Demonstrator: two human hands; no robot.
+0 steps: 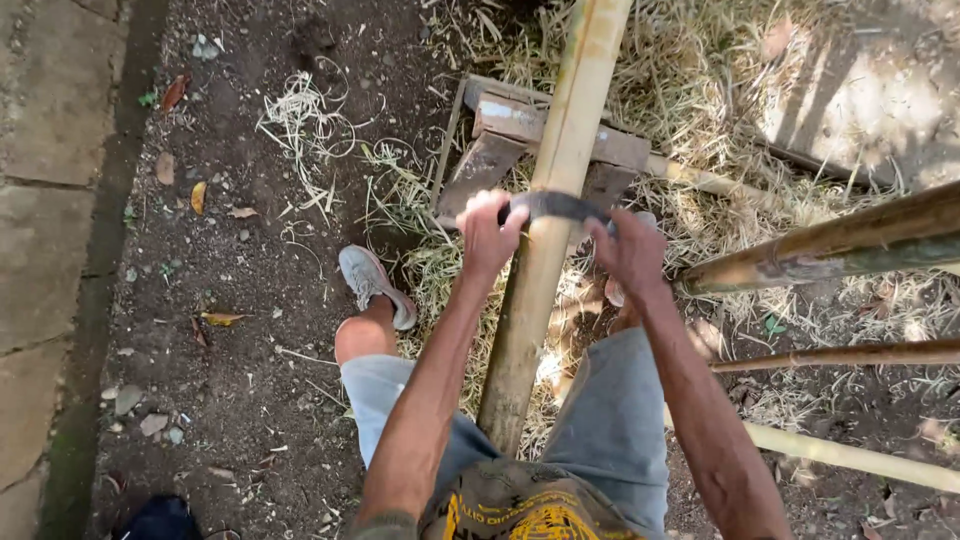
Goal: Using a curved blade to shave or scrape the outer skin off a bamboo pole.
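Curved dark blade (556,206): lies crosswise over the thick bamboo pole (545,230), its arc bearing on the pole's upper face. One end is in each hand.

Left hand (488,232): closed in a fist around the blade's left end, just left of the pole, knuckles up.

Right hand (630,252): closed around the blade's right end, just right of the pole. The part of the blade inside this fist is hidden.

Thick bamboo pole: runs from between the person's knees up and away past the top of the view, tilted slightly to the right. Its surface is pale yellow-green, with a brighter scraped strip along the upper length. Past the hands it rests on a low wooden stand (520,135) of weathered planks, set on the ground among dry bamboo shavings (690,100).

Person's legs: in grey-blue shorts (610,420), straddling the pole's near end. The left foot in a grey shoe (372,282) is planted on the soil (250,300) at the left edge of the shavings.

Surroundings: three further bamboo poles enter from the right edge. The uppermost, a dark one (830,245), ends near the right hand; a thin one (850,354) and a pale one (850,457) lie lower. A stone kerb (50,250) borders the soil along the left edge. Dead leaves and small stones are scattered over the soil.
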